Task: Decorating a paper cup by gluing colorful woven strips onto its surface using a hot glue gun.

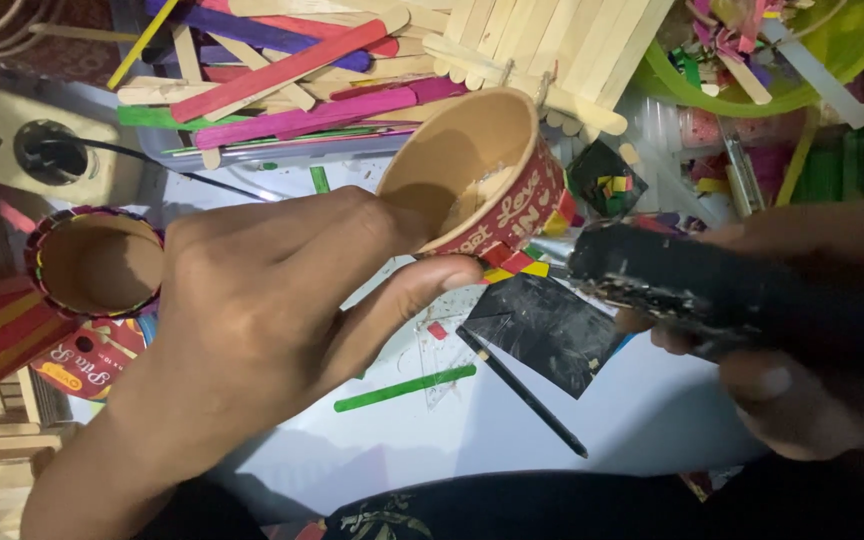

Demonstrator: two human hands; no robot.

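Note:
My left hand (262, 300) grips a red paper cup (477, 170) by its rim, thumb outside and fingers inside, tilted so the brown inside faces me. Small coloured stick pieces (517, 262) are stuck along the cup's lower edge. My right hand (802, 390) holds a black glue gun (712, 290), its metal nozzle (550, 248) touching the cup's lower edge by the coloured pieces.
A second cup ringed with coloured sticks (97, 262) stands at left. A pile of coloured craft sticks (292, 75) and a plain stick panel (552, 50) lie at the back. A green stick (404, 388), a black pencil (527, 392), a black square (542, 330) and a green bowl (752, 60) are nearby.

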